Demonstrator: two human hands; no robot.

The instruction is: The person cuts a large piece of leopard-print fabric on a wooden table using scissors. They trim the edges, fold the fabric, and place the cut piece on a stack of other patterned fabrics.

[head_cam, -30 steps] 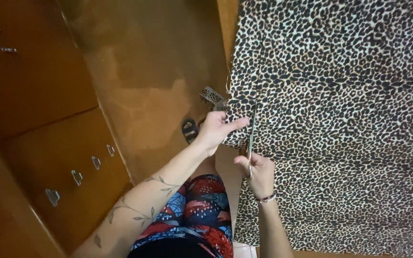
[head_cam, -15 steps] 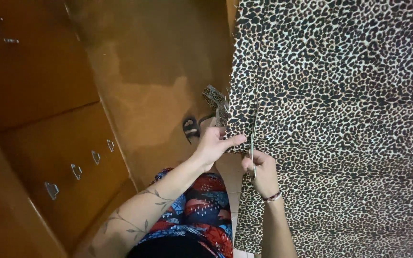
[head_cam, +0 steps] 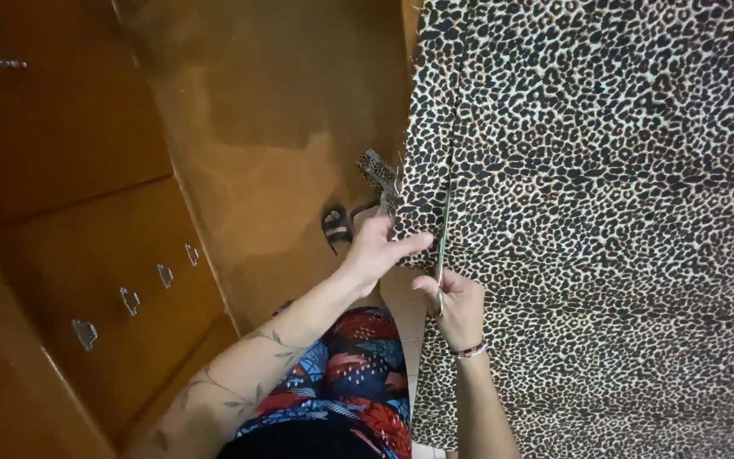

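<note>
A large sheet of leopard-print fabric (head_cam: 605,195) covers a table on the right. My right hand (head_cam: 454,303) is closed on a pair of scissors (head_cam: 443,234), whose blades point away from me along the fabric near its left edge. My left hand (head_cam: 380,245) pinches the narrow strip of fabric left of the blades, at the edge. A loose scrap of the same print (head_cam: 377,168) hangs off the edge just beyond my left hand.
A wooden cabinet with several metal drawer handles (head_cam: 129,299) stands on the left. The brown floor (head_cam: 273,127) runs between cabinet and table. My sandalled foot (head_cam: 335,226) shows on the floor below the fabric edge.
Both hands and the scissors have shifted a little further along the fabric edge, away from me. The grip of each hand is unchanged.
</note>
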